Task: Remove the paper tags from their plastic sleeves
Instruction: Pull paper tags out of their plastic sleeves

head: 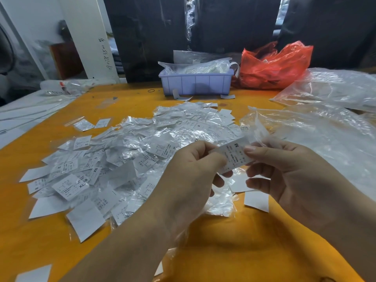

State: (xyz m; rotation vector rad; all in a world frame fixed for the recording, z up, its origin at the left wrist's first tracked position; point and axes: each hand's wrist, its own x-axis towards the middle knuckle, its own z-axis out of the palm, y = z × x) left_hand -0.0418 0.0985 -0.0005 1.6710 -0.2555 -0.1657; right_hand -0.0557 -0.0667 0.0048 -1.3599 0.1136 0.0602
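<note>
Tag [236, 154], seemingly sleeved, between both hands [189, 169]

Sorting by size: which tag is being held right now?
The tag marked M, pinched between the left hand and right hand above the table; the others lie in the pile.

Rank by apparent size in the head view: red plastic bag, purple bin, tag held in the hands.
1. red plastic bag, slightly larger
2. purple bin, close to the bag, so unsure
3. tag, smallest, though nearest the camera
</note>
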